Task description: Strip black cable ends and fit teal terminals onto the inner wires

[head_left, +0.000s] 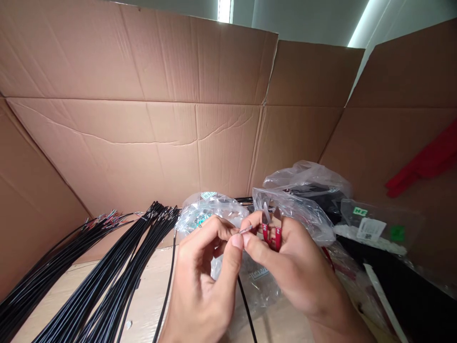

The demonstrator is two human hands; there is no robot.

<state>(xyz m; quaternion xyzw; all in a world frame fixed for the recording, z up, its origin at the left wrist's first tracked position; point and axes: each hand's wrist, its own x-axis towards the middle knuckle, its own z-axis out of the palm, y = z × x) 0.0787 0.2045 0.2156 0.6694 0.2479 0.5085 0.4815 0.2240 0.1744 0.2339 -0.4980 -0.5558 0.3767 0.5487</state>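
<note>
So in the head view, the left hand (205, 281) is sitting over the middle of the table (153, 271), forearm rising from the near edge, wrist bending so the fingers are pointing toward the far edge; its thumb and index finger are pinching close together on a thin, greyish cable end (246, 229), while the other fingers are curling loosely underneath; the right hand (300, 267) is mirroring that from the near right corner side, forearm slanting inward, back of the hand facing up and outward; its thumb and forefinger are closing on the same cable end, fingertips practically touching the left ones; that hand is also cradling red-handled snips (271, 233), with the handles tucking in among the fingers, blades sticking up toward the far edge and standing slightly apart; the cable end itself is hanging above the table's middle, and a black cable (246, 305) is trailing below the hands toward the near edge, though I can't tell whether it's the same one; over by the left edge, bundles of black cables (96, 281) are fanning out, with loose coloured wires (107, 219) poking out near the far left corner; clear plastic bags (303, 209) are crowding the far edge, just behind the hands; cardboard (143, 124) is standing along that edge.
</note>
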